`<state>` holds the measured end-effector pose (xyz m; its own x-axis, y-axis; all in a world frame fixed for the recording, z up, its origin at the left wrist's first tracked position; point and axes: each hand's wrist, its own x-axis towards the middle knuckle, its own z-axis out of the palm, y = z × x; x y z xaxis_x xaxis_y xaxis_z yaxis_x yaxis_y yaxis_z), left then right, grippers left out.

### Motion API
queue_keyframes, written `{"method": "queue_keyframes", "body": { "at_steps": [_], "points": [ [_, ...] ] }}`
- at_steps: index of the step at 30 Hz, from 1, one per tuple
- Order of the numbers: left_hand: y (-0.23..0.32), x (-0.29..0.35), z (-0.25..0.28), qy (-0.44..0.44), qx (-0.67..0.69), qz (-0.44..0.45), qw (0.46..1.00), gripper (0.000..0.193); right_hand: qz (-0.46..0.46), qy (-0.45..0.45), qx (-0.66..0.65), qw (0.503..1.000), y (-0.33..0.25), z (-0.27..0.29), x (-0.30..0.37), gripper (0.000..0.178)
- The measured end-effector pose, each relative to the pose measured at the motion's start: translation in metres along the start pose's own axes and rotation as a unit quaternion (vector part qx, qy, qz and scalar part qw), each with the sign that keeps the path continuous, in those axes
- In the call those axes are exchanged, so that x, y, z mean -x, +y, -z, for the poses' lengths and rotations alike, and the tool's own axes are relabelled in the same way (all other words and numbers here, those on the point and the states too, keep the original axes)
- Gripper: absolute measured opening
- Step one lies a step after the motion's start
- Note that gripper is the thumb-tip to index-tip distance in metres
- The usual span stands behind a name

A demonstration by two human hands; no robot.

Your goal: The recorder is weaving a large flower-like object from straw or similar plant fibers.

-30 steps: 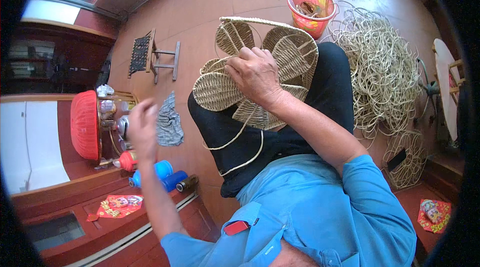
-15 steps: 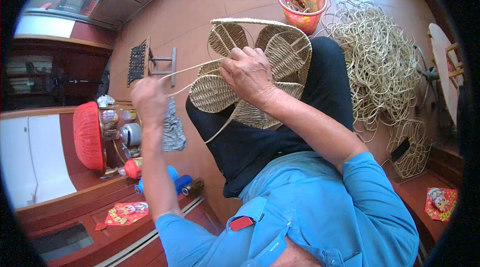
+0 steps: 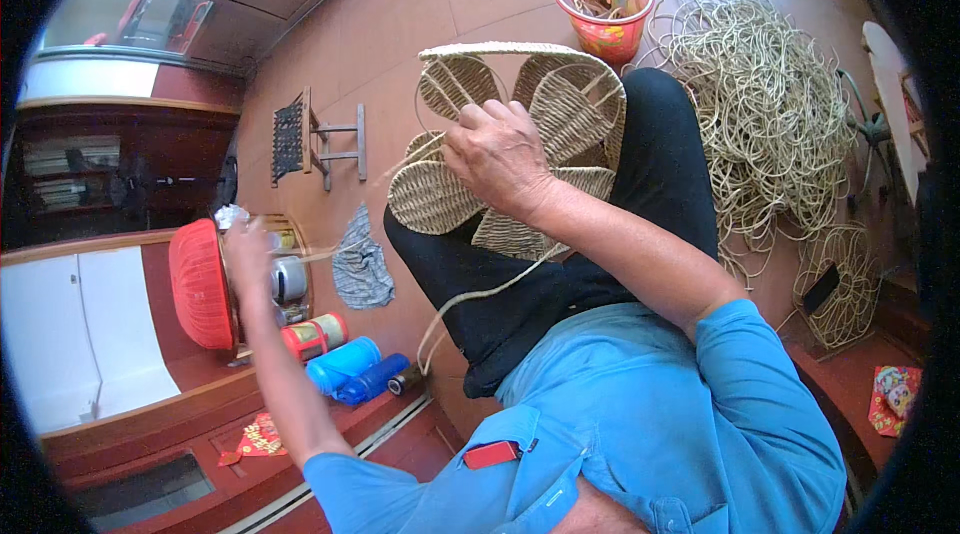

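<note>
A woven straw piece (image 3: 435, 199) with several petal-shaped panels and a braided rim rests across my lap. My right hand (image 3: 500, 152) is closed on its middle, fingers bent over the strands where the petals meet. Far out to the left is my left hand (image 3: 248, 249), smeared by motion. A straw cord (image 3: 335, 251), also blurred, runs from that hand back toward the woven piece, so the hand appears closed on it. Another loose strand (image 3: 480, 292) trails from the lower edge of the piece over my left thigh. My right hand hides the centre of the weave.
A heap of straw cord (image 3: 765, 124) lies on the floor at right, beside a red bucket (image 3: 605, 34) with cord scraps in it. To the left are a low stool (image 3: 292, 139), a grey cloth (image 3: 360, 264), a red mesh cover (image 3: 200, 284) and several flasks (image 3: 342, 364).
My left hand has swung outward to the left and slightly down, drawing the cord with it. My right hand keeps its hold on the woven piece. The loose strand now hangs farther over my thigh.
</note>
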<state>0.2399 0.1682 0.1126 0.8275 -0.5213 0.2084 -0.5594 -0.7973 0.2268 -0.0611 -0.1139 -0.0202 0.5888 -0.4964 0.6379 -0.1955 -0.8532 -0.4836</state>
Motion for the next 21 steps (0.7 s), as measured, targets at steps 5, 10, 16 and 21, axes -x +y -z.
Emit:
{"method": "queue_keyframes", "body": {
  "at_steps": [5,10,16,21],
  "points": [
    [0.186,0.049,-0.09,-0.056,0.1,-0.363,0.925,0.026,0.0,0.006,0.008,1.0,-0.008,0.004,-0.006,0.016],
    [0.194,0.049,-0.112,-0.014,0.054,-0.406,0.912,0.017,-0.003,-0.013,0.006,1.0,-0.008,-0.002,-0.005,0.017],
    [0.079,0.024,-0.065,0.142,-0.034,-0.262,0.954,0.02,-0.002,0.014,-0.01,1.0,-0.004,-0.001,0.001,0.019],
    [-0.23,0.025,0.077,0.11,-0.303,0.061,0.944,0.041,0.01,0.015,-0.013,1.0,-0.009,0.001,0.0,0.016]
  ]
}}
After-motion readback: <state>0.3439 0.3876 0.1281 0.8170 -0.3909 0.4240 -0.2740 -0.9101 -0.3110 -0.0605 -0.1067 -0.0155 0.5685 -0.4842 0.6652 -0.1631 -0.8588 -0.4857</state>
